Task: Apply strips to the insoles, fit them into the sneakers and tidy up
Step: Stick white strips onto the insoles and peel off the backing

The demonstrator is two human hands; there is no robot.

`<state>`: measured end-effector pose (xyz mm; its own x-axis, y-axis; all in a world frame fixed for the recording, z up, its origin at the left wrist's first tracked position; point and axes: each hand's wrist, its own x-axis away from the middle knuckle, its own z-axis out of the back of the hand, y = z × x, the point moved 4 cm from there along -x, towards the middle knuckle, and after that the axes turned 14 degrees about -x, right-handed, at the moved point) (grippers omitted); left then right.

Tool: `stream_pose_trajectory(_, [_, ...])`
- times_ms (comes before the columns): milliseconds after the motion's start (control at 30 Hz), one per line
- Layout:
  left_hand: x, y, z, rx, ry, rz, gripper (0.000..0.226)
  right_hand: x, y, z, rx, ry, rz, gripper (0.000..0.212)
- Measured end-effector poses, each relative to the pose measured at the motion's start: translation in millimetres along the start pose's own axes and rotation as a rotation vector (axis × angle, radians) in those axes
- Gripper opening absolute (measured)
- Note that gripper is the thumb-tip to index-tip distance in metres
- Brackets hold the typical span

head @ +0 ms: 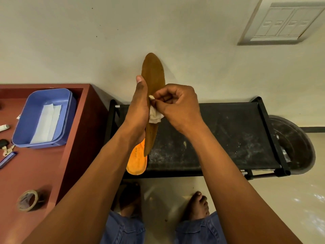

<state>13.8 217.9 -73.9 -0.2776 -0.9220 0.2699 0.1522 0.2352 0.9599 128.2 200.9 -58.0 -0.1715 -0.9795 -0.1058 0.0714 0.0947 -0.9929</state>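
Observation:
My left hand (pixel 139 106) grips a brown insole (pixel 153 74) upright in front of the wall, thumb along its left edge. A second insole, orange (pixel 137 162), is held in the same hand below it, its heel hanging down. My right hand (pixel 177 104) pinches a crumpled white strip (pixel 154 117) against the brown insole's middle. More white strips (pixel 46 123) lie in a blue tub (pixel 26 120) on the red cabinet at the left. No sneakers are in sight.
A dusty black rack (pixel 228 138) stands under my hands against the wall. The red cabinet top (pixel 35 173) carries a tape roll (pixel 28 200), keys (pixel 7 149), a small tube and a blue pen. A dark round basin (pixel 295 143) sits to the right. My bare feet stand below.

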Motion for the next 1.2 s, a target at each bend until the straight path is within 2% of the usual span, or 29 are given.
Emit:
stream_pose_trajectory(133, [-2, 0, -3, 0.039, -0.008, -0.029, 0.072, -1, 1, 5, -0.023, 0.079, 0.006, 0.01])
stream_pose_trajectory(200, [1, 3, -6, 0.042, -0.019, -0.02, 0.062, -1, 3, 12, -0.049, 0.181, -0.032, 0.011])
stream_pose_trajectory(367, [5, 2, -14, 0.012, -0.152, 0.011, 0.055, -1, 5, 34, -0.076, 0.437, -0.076, 0.006])
stream_pose_trajectory(433, [6, 2, -17, 0.016, -0.175, -0.001, 0.052, 0, 5, 35, -0.047, 0.423, -0.09, 0.005])
stream_pose_trajectory(600, [2, -2, -8, 0.031, -0.096, 0.016, 0.057, -1, 7, 14, -0.041, 0.168, -0.155, 0.007])
stream_pose_trajectory(667, [1, -2, -7, 0.06, -0.079, 0.044, 0.058, 0, 5, 9, -0.016, 0.132, -0.133, 0.008])
stream_pose_trajectory(733, [2, 1, -9, 0.084, -0.104, 0.05, 0.058, 1, 4, 10, -0.015, 0.18, -0.112, 0.01])
stream_pose_trajectory(867, [9, 2, -20, 0.042, -0.2, 0.056, 0.055, 0, 6, 29, -0.011, 0.415, -0.111, 0.008])
stream_pose_trajectory(1000, [14, 1, -23, -0.008, -0.249, 0.094, 0.042, 0, 9, 46, -0.021, 0.582, -0.092, 0.011])
stream_pose_trajectory(1067, [16, 3, -22, -0.017, -0.246, 0.104, 0.036, -1, 10, 48, -0.011, 0.576, -0.102, 0.01])
stream_pose_trajectory(1200, [14, 3, -17, 0.011, -0.192, 0.09, 0.049, -3, 10, 37, -0.034, 0.409, -0.163, 0.007])
